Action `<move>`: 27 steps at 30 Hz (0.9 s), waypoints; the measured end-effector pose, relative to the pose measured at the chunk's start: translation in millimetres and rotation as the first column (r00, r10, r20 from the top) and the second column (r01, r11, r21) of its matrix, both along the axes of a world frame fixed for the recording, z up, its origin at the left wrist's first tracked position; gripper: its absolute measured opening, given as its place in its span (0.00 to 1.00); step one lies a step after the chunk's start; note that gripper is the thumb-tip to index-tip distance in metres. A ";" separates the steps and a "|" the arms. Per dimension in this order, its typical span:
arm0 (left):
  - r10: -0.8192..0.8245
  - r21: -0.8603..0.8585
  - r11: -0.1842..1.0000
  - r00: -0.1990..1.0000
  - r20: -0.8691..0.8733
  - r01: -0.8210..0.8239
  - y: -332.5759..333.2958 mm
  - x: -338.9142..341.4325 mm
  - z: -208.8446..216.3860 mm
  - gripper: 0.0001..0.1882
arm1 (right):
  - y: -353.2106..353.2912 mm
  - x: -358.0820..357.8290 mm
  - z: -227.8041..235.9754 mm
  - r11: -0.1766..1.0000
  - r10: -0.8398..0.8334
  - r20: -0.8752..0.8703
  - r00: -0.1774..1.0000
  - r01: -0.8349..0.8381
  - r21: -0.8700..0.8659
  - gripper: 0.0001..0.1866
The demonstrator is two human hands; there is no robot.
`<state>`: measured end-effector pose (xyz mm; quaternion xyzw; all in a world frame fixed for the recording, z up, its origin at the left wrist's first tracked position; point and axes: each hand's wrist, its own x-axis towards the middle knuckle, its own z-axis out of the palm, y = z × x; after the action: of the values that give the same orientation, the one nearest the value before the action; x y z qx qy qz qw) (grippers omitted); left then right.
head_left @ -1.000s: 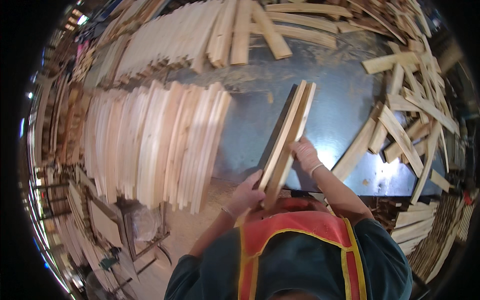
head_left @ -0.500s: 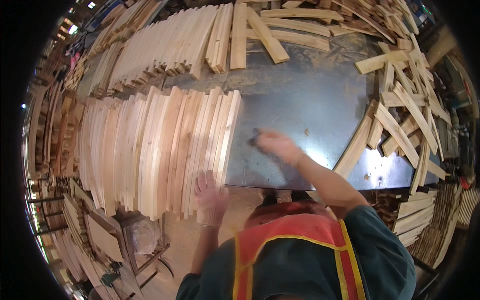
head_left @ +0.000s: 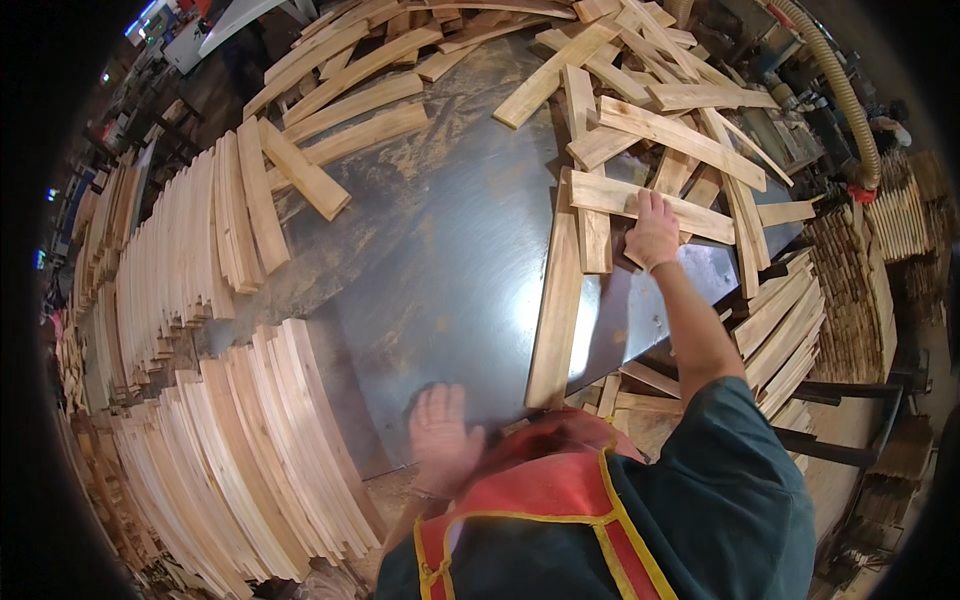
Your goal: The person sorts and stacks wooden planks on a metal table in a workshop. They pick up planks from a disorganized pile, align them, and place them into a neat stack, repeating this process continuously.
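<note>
My right hand (head_left: 654, 234) is at the loose pile on the right, its fingers closed over the near edge of a pale wooden board (head_left: 708, 220). The thumb side of that grip is partly hidden. Other boards lie under and around this one at crossing angles, and a long board (head_left: 556, 325) slants toward me just left of it. My left hand (head_left: 442, 440) is slightly blurred and holds nothing. Its fingers are stretched out over the near edge of the dark metal tabletop (head_left: 440, 270), to the right of a row of boards standing on edge (head_left: 270, 430).
A second row of upright boards (head_left: 170, 260) stands farther back on the left. More loose boards (head_left: 370, 100) lie along the far side. Stacked timber (head_left: 785, 320) and a dark metal frame (head_left: 840, 425) are at my right. A ribbed hose (head_left: 845, 90) hangs at the far right.
The view has turned to the right. My right hand has gone from above the bare tabletop to a board in the loose pile. My left hand has come away from the near row of boards.
</note>
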<state>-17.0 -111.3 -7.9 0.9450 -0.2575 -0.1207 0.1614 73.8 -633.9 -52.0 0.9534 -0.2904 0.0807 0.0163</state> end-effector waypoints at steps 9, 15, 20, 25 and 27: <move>-0.047 -0.178 0.984 0.964 -0.261 0.000 -81.0 23.2 1.3 0.45 | 18.4 63.7 111.0 0.884 0.424 -0.515 0.745 -0.215 0.416 0.49; -0.411 -0.377 0.402 0.204 -0.889 -0.835 -97.3 37.3 -48.1 0.28 | 88.8 61.2 98.2 -0.215 0.312 0.345 0.885 -0.288 0.933 0.46; -0.416 -0.263 0.214 0.156 -0.896 -0.941 -72.8 43.3 -39.3 0.28 | 35.1 42.7 -28.1 0.848 -0.039 0.466 0.884 -0.217 0.484 0.43; -0.148 -0.478 0.429 0.463 -0.874 -0.766 -30.8 24.9 -39.0 0.26 | 77.8 39.9 0.0 0.845 -0.048 0.062 0.997 0.007 0.535 0.46; -0.023 -0.473 0.493 0.532 -0.846 -0.731 -10.3 10.2 -13.5 0.26 | 68.8 39.0 -27.7 0.899 0.089 0.371 0.924 -0.235 0.370 0.43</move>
<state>-6.9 -121.6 -21.3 0.6495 0.0424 -0.3378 0.6799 112.8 -565.1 -79.7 0.9276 -0.2173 0.1852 -0.2411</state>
